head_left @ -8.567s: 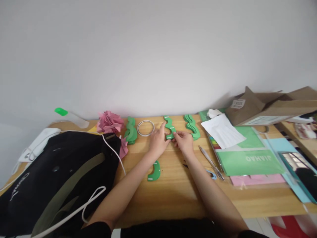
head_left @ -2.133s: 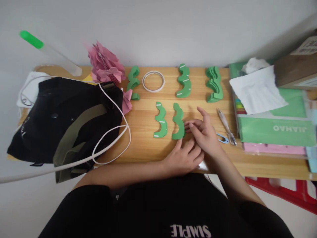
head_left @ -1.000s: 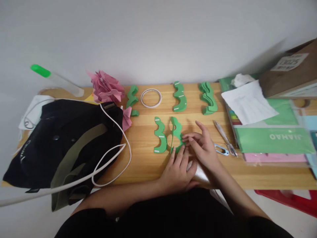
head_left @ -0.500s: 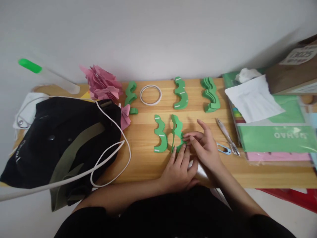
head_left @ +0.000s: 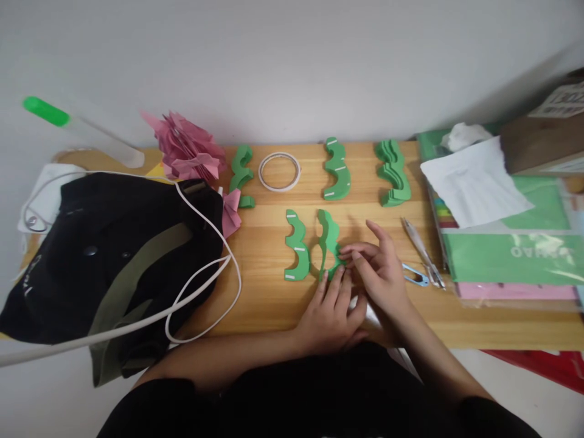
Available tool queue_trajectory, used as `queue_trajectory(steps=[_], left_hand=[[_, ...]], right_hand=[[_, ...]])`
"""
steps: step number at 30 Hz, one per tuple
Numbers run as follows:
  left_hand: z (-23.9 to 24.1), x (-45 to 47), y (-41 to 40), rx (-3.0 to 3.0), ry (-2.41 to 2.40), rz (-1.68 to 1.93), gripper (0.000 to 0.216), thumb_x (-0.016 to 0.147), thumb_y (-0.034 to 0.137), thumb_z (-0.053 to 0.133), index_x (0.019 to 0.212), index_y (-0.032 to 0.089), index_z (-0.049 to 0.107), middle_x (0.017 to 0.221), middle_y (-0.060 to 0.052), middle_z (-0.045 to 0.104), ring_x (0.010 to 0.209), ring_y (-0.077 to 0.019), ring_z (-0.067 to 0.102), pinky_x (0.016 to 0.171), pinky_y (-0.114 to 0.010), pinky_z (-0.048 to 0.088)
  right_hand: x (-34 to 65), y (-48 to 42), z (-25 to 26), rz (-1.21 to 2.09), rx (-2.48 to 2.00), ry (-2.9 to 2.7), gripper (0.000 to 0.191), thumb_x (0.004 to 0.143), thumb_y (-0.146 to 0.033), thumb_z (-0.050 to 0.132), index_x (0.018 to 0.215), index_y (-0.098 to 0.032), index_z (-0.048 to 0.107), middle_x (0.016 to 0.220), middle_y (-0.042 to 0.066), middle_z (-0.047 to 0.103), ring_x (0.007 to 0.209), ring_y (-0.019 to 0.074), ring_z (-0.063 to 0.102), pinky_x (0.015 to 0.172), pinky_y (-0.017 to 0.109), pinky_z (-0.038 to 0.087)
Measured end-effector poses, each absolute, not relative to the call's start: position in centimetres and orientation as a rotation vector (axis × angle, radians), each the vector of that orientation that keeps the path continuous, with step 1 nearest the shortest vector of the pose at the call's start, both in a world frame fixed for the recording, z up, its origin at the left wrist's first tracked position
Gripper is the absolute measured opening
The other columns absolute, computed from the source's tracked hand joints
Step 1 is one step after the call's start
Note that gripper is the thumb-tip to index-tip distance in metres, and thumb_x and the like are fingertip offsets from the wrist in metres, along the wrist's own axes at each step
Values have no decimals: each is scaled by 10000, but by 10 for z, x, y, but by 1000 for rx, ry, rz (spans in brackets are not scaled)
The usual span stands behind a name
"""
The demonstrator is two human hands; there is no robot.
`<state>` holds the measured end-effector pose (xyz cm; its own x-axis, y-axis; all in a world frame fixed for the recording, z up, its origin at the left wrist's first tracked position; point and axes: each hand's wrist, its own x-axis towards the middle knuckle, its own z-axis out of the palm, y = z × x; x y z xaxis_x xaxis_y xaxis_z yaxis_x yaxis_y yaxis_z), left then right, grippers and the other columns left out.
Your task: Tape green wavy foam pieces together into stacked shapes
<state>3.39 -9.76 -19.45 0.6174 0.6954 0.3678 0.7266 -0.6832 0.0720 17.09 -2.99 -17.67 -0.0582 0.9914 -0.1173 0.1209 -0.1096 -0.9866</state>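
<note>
A green scalloped paper cutout (head_left: 329, 231) lies in front of me, its layers parted at the left edge. My left hand (head_left: 332, 310) rests over its lower end, fingers stretched out flat and the tips pressing on the paper. At its right edge, the thumb and index finger of my right hand (head_left: 376, 267) pinch together on the paper; the exact contact is partly hidden. Just left lies another green cutout (head_left: 298, 258) with short white tape strips. Farther back are a taped green cutout (head_left: 336, 173) and two green stacks (head_left: 395, 176) (head_left: 241, 173).
A tape roll (head_left: 261, 173) lies at the back. A black bag (head_left: 137, 243) with a white cable (head_left: 237, 274) and pink folded paper (head_left: 189, 146) fill the left. To the right are a pen (head_left: 417, 240), a light-blue cutter (head_left: 416, 277), a tissue (head_left: 474, 182) and green packs (head_left: 506, 255).
The parted left layer of the green cutout has swung a little to the right. Both hands keep nearly the same place, and the view has shifted slightly.
</note>
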Motion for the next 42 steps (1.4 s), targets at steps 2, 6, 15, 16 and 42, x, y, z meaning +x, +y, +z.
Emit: queue_trajectory(steps=[2,6,15,16,42], left_hand=[[-195,34,-99,-2758,-1220,-526,621,929,611,347,1242,105,524,1278,-275,609,1206,-364,586,1030,-492,378],[-195,34,-100,-2790,-1207,-447,630,931,606,360,1274,101,511,1303,-287,588,1209,-360,583,1001,-482,403],[-192,35,-98,-2773,-1220,-482,607,931,589,366,1246,97,529,1283,-279,605,1190,-358,593,969,-457,420],[-192,35,-98,-2769,-1225,-493,593,929,581,372,1239,101,531,1279,-276,609,1193,-359,591,969,-455,418],[-193,35,-97,-2725,-1201,-566,504,928,506,400,1188,105,561,1237,-264,640,1209,-368,585,1158,-600,118]], right_hand=[[170,-30,-176,1282,-1350,-1291,530,928,-313,564,1402,-290,327,914,28,712,833,186,698,722,356,584],[169,-31,-174,1266,-1355,-1312,536,931,-318,558,1412,-293,324,914,29,714,828,192,699,722,360,582],[170,-30,-175,1255,-1356,-1323,531,931,-314,558,1409,-292,329,914,29,716,827,191,699,734,366,582],[170,-30,-176,1258,-1353,-1321,530,929,-316,562,1406,-292,330,913,28,716,827,190,700,737,366,583],[171,-31,-182,1191,-1360,-1392,520,929,-283,544,1396,-271,317,925,36,723,817,177,712,739,356,590]])
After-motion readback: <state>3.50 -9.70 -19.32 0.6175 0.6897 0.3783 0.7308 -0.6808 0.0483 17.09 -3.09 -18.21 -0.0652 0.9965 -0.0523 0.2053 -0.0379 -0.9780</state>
